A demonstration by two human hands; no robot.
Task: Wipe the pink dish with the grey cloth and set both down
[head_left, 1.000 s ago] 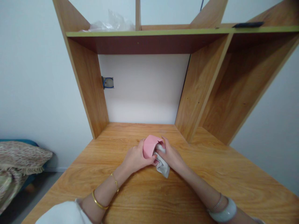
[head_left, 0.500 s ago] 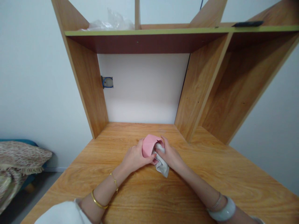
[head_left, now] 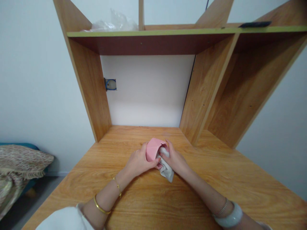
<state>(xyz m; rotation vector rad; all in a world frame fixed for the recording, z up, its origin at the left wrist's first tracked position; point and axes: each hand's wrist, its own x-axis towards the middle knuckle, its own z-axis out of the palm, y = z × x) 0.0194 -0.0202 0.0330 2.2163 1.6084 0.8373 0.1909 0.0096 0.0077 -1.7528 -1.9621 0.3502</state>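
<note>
A pink hollow container [head_left: 153, 149], shaped like a cup or small pot with angled sides, lies tilted with its opening toward me and to the right. My left hand [head_left: 139, 161] is wrapped around its left side, thumb at the lower rim. A pale grey cloth [head_left: 166, 171] is bunched in the opening, and its loose end hangs out below. My right hand [head_left: 176, 158] grips the cloth at the rim, thumb inside the opening and fingers around the outer right side. The container's inside is mostly hidden by cloth and thumb.
Both hands are over a wooden desk [head_left: 148, 204]. Behind stand upright wooden panels [head_left: 90, 92] and a shelf [head_left: 153, 33] with a clear plastic bag [head_left: 115, 24] and a flat black object [head_left: 255, 24]. An uncovered wall socket box [head_left: 111, 84] is at back left. A patterned blanket [head_left: 21, 161] lies far left.
</note>
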